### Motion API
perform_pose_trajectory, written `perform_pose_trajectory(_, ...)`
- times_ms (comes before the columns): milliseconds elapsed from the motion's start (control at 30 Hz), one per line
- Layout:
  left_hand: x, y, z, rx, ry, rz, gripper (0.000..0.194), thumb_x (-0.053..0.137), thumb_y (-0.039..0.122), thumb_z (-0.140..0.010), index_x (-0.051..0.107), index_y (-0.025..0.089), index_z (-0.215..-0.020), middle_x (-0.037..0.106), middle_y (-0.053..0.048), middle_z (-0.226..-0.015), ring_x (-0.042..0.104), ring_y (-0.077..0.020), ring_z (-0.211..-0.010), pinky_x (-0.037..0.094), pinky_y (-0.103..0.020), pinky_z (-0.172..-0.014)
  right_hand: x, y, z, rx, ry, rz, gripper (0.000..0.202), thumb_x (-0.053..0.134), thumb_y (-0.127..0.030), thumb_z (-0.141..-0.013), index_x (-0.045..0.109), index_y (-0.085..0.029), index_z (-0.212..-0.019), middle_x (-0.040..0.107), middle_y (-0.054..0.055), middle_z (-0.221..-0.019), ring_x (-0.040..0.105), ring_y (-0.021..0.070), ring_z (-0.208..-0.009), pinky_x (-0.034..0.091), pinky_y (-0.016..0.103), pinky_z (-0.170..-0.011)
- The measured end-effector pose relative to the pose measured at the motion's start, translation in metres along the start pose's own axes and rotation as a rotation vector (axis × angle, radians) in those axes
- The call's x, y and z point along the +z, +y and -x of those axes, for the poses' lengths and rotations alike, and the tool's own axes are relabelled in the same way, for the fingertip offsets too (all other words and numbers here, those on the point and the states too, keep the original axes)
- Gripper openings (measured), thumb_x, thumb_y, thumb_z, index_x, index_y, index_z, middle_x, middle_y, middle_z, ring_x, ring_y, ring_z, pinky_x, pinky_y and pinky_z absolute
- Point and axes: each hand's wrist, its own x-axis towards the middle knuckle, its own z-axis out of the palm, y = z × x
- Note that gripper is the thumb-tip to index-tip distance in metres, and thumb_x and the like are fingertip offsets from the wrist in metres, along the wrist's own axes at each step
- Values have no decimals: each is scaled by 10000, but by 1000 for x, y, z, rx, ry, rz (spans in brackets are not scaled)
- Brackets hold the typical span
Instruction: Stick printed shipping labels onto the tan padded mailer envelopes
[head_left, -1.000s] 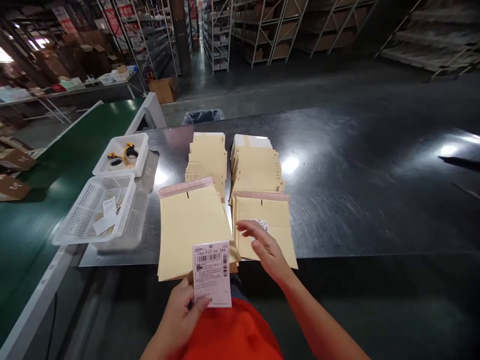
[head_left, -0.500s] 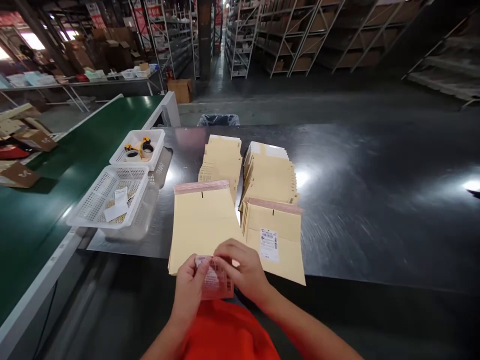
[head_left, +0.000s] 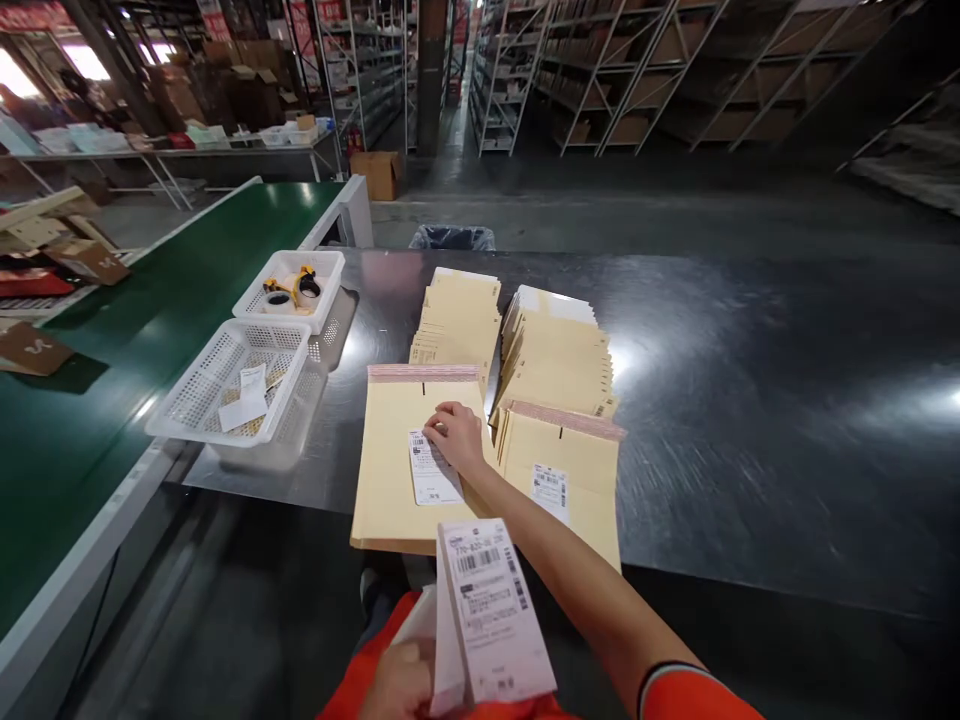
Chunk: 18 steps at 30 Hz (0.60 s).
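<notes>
Near the bottom edge, my left hand (head_left: 405, 680) is closed on a bundle of printed labels (head_left: 495, 610). My right hand (head_left: 457, 436) touches the upper part of a white label (head_left: 433, 470) lying on the left tan envelope (head_left: 386, 490); its fingertips are pressed together at the label's top edge. Beside it, the right tan envelope (head_left: 589, 470) bears another label (head_left: 550, 488), partly behind my right forearm. Both envelopes have a pinkish strip along the top. Behind them lie two fanned stacks of envelopes, a left stack (head_left: 457, 320) and a right stack (head_left: 559, 360).
White baskets stand at the left: one with tape dispensers (head_left: 292, 285), a nearer one (head_left: 225, 400) with paper slips. A green conveyor (head_left: 180, 270) runs beyond them. The dark table (head_left: 720, 420) extends right. Behind it are a lined bin (head_left: 451, 238), a cardboard box (head_left: 377, 175) and shelving.
My right hand has moved forward onto the left envelope, where a label now lies. My left hand has dropped toward me, and the label bundle now faces up. The view has shifted slightly.
</notes>
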Motion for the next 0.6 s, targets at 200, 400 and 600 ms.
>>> perform_pose_trajectory(200, -45, -19, -41, 27, 55, -626, 247, 475, -11, -651, 609, 194, -690, 566, -94, -1335, 440, -318, -1296, 324, -614, -1074, -1, -8, 41, -414, -150, 192, 628, 517, -425, -865, 369, -124, -1396, 369, 158, -1455, 298, 334, -1328, 259, 512, -1062)
perform_pose_trajectory(400, -41, -44, -37, -14, -33, -656, 252, 469, -19, -668, 620, 182, -689, 479, -100, -1414, 367, -330, -1344, 339, -612, -1061, -2, 8, 33, -492, -308, 295, 607, 315, -455, -951, 286, -98, -1442, 245, 147, -1517, 181, 271, -1411, 123, 496, -1139)
perform_pose_trajectory(600, -48, -44, -38, -36, -61, -662, 217, 463, 35, -741, 600, 173, -645, 523, -104, -1377, 433, -327, -1302, 428, -564, -1011, -8, 4, 80, -616, -370, 260, 915, 450, -645, -823, 206, -30, -1455, 164, 218, -1518, 82, 346, -1418, 23, 602, -1122)
